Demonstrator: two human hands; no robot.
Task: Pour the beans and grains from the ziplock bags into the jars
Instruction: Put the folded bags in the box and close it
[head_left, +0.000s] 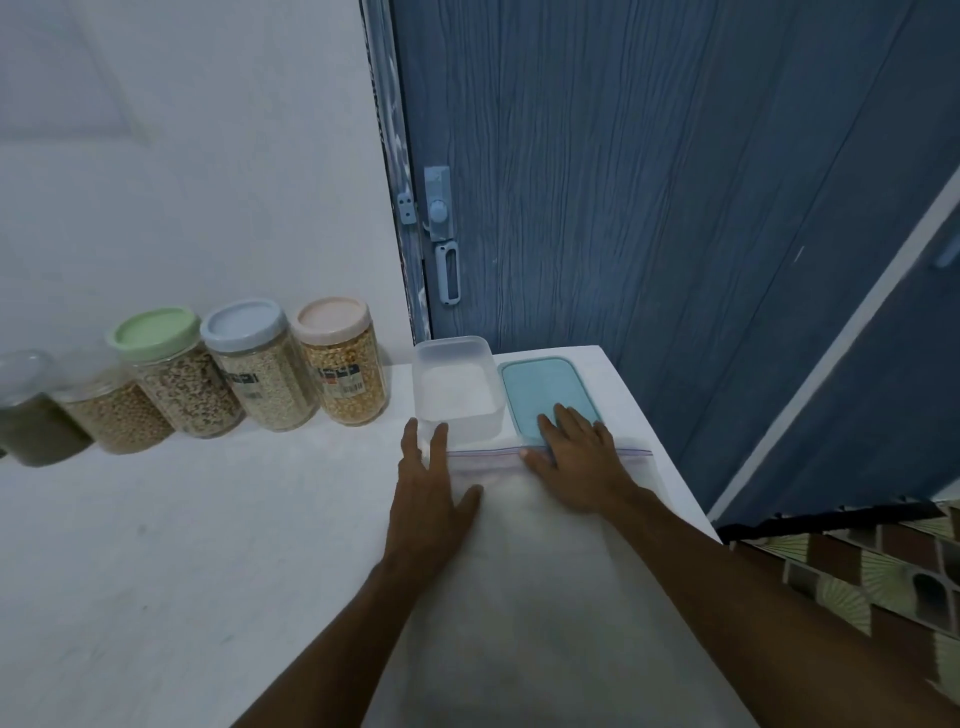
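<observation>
Head view, down onto a white table (156, 571). Seemingly at the seal-handling step for one large clear ziplock bag (519, 571), flat across the near right of the table, its pink-and-blue zip strip (483, 453) turned toward the wall. Flat on the bag's left edge, the left hand (434, 499), fingers (439, 441) straight and spread, clamped on nothing. Over the zip strip, the right hand (579, 462), fingers (566, 421) likewise straight and apart, reaching past the strip onto a teal rectangular plastic lid (540, 384), thumb tip touching the strip.

Just beyond the strip, an uncovered clear rectangular plastic tub (467, 423) with something white inside. Further left along the wall, a row of round clear jars, among them a pink-lidded jar of yellow kernels (343, 364), a blue-lidded jar (260, 369) and a green-lidded jar (176, 379), all filled and capped.

Next, probably: pinch the strip from both sides, pull apart, then lift the mouth over the tub. Impossible to tell whether the strip is sealed or what the bag holds.
</observation>
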